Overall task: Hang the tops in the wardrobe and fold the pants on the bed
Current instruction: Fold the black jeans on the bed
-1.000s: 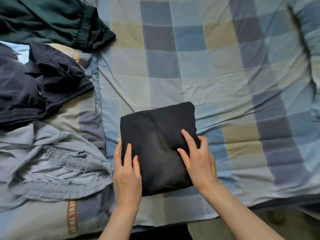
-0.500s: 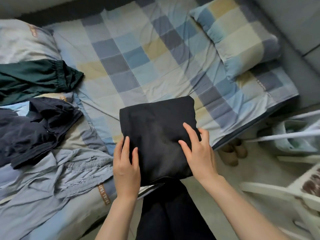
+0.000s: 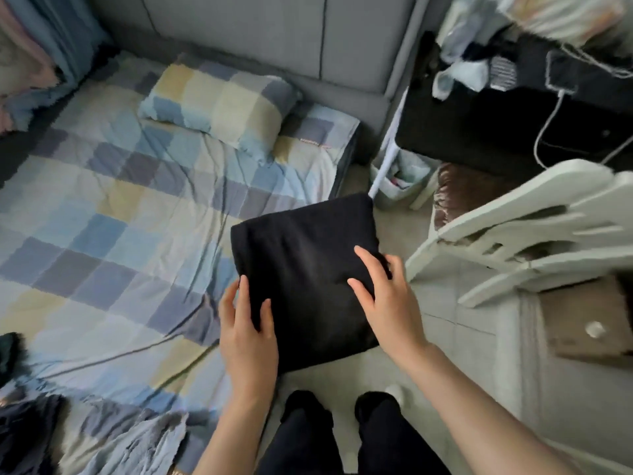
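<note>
**Carrying a folded pair of pants clear of the bed**

The folded black pants (image 3: 305, 269) are being held in the air between both hands, over the bed's (image 3: 102, 207) near edge and the floor (image 3: 455, 341), no longer resting on the checked sheet. The left hand (image 3: 246, 337) is gripping the bundle's left edge, its fingers lying over the top face (the thumb is hidden, presumably underneath). The right hand (image 3: 383, 296) is holding the right side, fingers spread on top and curling at the edge.

To do this step well, the person is probably best keeping the bundle level and pressed lightly from both sides, so that the layers are not sliding apart; support from below matters more than pressure from above. A flat, free patch of the bed looks the safest place to set it down, well apart from the pillow (image 3: 219, 108) and from the loose garments (image 3: 113, 437) lying at the lower left. Lowering it flat, then withdrawing the hands sideways, should keep the fold square.

A white chair (image 3: 534, 228) is standing near on the right, so a wide swing that way is risking a snag.

No brand, label or writing is readable; a small strip on the sheet's far corner is too blurred to tell.
</note>
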The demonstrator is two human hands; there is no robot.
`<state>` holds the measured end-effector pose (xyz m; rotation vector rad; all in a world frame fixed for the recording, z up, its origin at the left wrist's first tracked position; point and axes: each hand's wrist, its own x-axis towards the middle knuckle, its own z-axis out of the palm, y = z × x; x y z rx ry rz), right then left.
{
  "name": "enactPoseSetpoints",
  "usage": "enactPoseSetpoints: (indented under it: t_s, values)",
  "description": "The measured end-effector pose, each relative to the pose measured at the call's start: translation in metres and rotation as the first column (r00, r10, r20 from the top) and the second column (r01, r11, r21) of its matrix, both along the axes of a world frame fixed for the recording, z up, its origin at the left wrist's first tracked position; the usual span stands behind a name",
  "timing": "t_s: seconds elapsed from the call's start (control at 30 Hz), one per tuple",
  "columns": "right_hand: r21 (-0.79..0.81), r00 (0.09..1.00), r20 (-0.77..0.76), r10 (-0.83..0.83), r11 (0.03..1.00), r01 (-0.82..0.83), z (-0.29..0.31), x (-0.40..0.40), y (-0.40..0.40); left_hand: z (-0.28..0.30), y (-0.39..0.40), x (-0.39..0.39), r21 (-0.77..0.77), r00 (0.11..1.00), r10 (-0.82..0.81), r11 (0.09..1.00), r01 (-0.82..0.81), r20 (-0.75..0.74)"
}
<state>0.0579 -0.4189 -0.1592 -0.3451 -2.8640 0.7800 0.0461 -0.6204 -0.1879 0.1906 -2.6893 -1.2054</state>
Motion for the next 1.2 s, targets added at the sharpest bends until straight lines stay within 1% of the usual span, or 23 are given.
enactPoseSetpoints:
  t_s: [0.13, 0.2, 0.23, 0.3, 0.4, 0.47, 0.53, 0.63, 0.73, 0.9, 0.93, 1.03, 1.1, 1.17, 1.2]
  values:
    - [0.012, 0.97, -0.07, -0.231, 0.973, 0.232, 0.018, 0.052, 0.076, 0.019, 0.086, 0.001, 0.0, 0.972, -0.233, 0.973, 0.233, 0.011]
    - [0.008, 0.922, -0.077, -0.38, 0.924, 0.381, 0.025, 0.094, 0.125, 0.027, 0.148, 0.013, -0.007, 0.926, -0.376, 0.926, 0.376, -0.021]
    - [0.007, 0.908, -0.082, -0.411, 0.911, 0.413, 0.024, 0.102, 0.135, 0.029, 0.159, 0.014, -0.012, 0.913, -0.407, 0.913, 0.407, -0.027]
    - [0.009, 0.854, -0.082, -0.514, 0.856, 0.517, 0.029, 0.139, 0.179, 0.033, 0.216, 0.031, -0.014, 0.863, -0.501, 0.865, 0.501, -0.059]
    - [0.022, 0.786, -0.089, -0.612, 0.788, 0.615, 0.036, 0.187, 0.236, 0.036, 0.287, 0.063, 0.026, 0.801, -0.596, 0.801, 0.598, -0.055]
    - [0.046, 0.746, -0.081, -0.661, 0.745, 0.665, 0.038, 0.217, 0.272, 0.036, 0.332, 0.086, 0.093, 0.773, -0.634, 0.768, 0.633, -0.021]
    - [0.051, 0.686, -0.062, -0.725, 0.685, 0.727, 0.04, 0.248, 0.302, 0.035, 0.373, 0.109, 0.155, 0.739, -0.674, 0.732, 0.663, 0.023]
    - [0.056, 0.596, -0.046, -0.802, 0.594, 0.803, 0.038, 0.285, 0.337, 0.034, 0.428, 0.132, 0.179, 0.67, -0.74, 0.668, 0.722, 0.063]
    - [0.028, 0.492, -0.035, -0.87, 0.491, 0.871, 0.035, 0.314, 0.37, 0.035, 0.481, 0.146, 0.191, 0.561, -0.826, 0.56, 0.806, 0.058]
    - [0.016, 0.326, -0.02, -0.945, 0.326, 0.945, 0.021, 0.332, 0.41, 0.029, 0.554, 0.148, 0.142, 0.392, -0.917, 0.399, 0.906, 0.075]
    - [0.008, 0.282, -0.019, -0.959, 0.282, 0.959, 0.015, 0.334, 0.421, 0.024, 0.575, 0.146, 0.156, 0.344, -0.934, 0.355, 0.922, 0.092]
    - [-0.03, 0.226, 0.0, -0.974, 0.226, 0.974, 0.004, 0.333, 0.436, 0.019, 0.609, 0.139, 0.144, 0.262, -0.961, 0.273, 0.951, 0.09]
    - [-0.054, 0.142, 0.022, -0.99, 0.141, 0.989, -0.002, 0.331, 0.452, 0.014, 0.639, 0.133, 0.118, 0.177, -0.98, 0.187, 0.975, 0.09]
    - [-0.072, 0.082, 0.042, -0.996, 0.078, 0.994, -0.006, 0.329, 0.463, 0.012, 0.663, 0.13, 0.098, 0.115, -0.989, 0.124, 0.987, 0.089]
    - [-0.077, 0.029, 0.045, -0.999, 0.026, 0.997, -0.009, 0.331, 0.47, 0.009, 0.681, 0.131, 0.092, 0.066, -0.994, 0.074, 0.993, 0.086]
